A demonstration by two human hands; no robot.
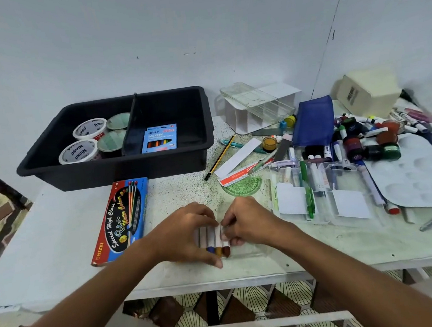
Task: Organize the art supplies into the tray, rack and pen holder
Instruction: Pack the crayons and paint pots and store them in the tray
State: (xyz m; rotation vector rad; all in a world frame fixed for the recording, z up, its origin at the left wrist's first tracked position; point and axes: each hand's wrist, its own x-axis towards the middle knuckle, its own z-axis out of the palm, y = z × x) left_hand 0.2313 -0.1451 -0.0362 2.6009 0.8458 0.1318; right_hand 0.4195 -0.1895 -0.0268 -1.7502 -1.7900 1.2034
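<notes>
Both hands meet at the near centre of the table point(58, 231), gathered round a row of markers point(214, 238) lying side by side. The left hand point(187, 232) curls over their left side, thumb under the coloured caps; the right hand point(247, 223) pinches the rightmost marker at its upper end.

A red pen box point(121, 220) lies just left of the hands. A black tray point(118, 143) stands at far left, holding four tubs point(90, 138) in its left compartment and a blue pencil box point(159, 138) in its right.

Far centre stands a white rack point(254, 109). A blue pouch point(313, 121) lies to its right. Loose pens and paint jars point(370, 138) crowd the right. A green protractor point(243, 185) lies beyond the hands.
</notes>
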